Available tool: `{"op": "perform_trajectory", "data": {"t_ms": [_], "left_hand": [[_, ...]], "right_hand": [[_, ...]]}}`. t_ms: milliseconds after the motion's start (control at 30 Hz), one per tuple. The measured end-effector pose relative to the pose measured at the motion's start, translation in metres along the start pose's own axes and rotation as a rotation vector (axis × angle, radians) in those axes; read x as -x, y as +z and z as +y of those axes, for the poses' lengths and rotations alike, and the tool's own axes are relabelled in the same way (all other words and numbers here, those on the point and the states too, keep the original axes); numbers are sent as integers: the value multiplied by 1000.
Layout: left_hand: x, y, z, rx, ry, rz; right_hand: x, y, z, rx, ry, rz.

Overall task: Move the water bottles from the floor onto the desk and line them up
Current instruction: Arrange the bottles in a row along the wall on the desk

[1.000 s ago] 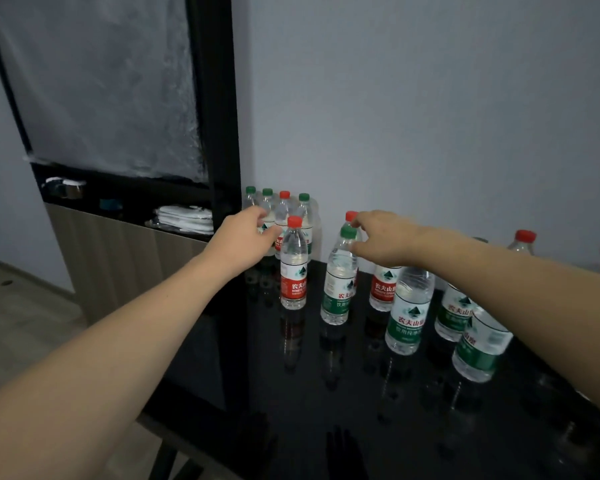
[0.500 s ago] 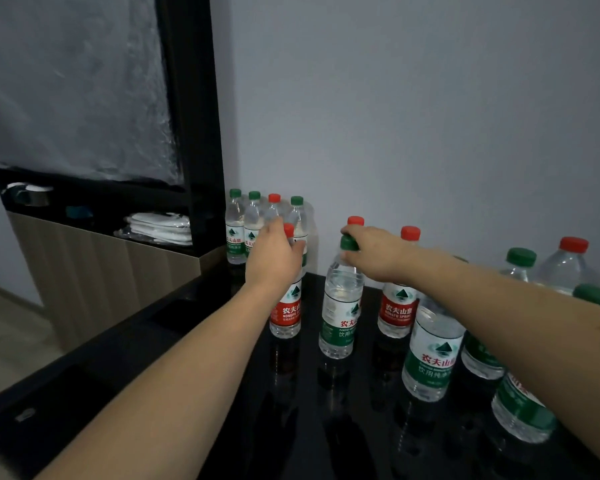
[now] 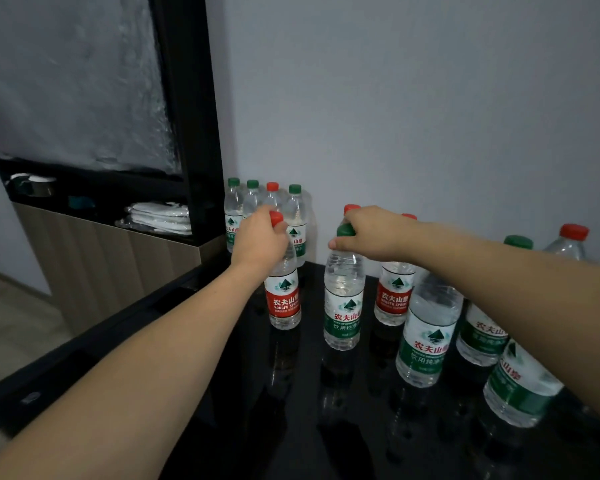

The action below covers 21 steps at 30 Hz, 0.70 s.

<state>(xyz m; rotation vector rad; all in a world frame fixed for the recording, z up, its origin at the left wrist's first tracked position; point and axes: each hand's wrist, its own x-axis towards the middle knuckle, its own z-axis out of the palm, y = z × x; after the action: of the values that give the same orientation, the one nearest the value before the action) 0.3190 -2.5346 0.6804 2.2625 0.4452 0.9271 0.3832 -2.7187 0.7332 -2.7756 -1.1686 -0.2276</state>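
My left hand (image 3: pixel 258 239) grips the neck of a red-capped, red-labelled water bottle (image 3: pixel 284 299) standing upright on the glossy black desk (image 3: pixel 222 393). To its right, my right hand (image 3: pixel 368 233) holds the neck of a green-capped, green-labelled bottle (image 3: pixel 343 313), also upright. Behind that one stands another red-labelled bottle (image 3: pixel 394 296). Several more green-labelled bottles (image 3: pixel 426 337) stand under my right forearm, which hides their tops. A group of bottles (image 3: pixel 296 220) stands against the wall at the desk's far corner.
A grey wall runs behind the desk. On the left stands a black-framed cabinet (image 3: pixel 187 116) with a frosted panel, and its shelf carries folded white items (image 3: pixel 160 216). Wooden floor (image 3: pixel 11 323) shows at the lower left beyond the desk's edge.
My left hand came from behind the red-capped bottle and closed on its neck. My right hand came down onto the green-capped bottle's neck. The camera has moved closer to the desk.
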Motion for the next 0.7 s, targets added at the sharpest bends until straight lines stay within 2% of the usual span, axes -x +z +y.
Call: {"op": "perform_trajectory", "data": {"t_ms": [267, 400, 567, 700], "left_hand": [[-14, -71, 49, 63, 124, -58], [-33, -100, 75, 78, 196, -32], [-71, -111, 95, 99, 301, 6], [-108, -98, 101, 142, 314, 29]], "right_hand": [[15, -77, -26, -14, 61, 162], [7, -129, -38, -39, 110, 233], [-17, -187, -35, -110, 156, 429], [-47, -211, -17, -149, 176, 532]]}}
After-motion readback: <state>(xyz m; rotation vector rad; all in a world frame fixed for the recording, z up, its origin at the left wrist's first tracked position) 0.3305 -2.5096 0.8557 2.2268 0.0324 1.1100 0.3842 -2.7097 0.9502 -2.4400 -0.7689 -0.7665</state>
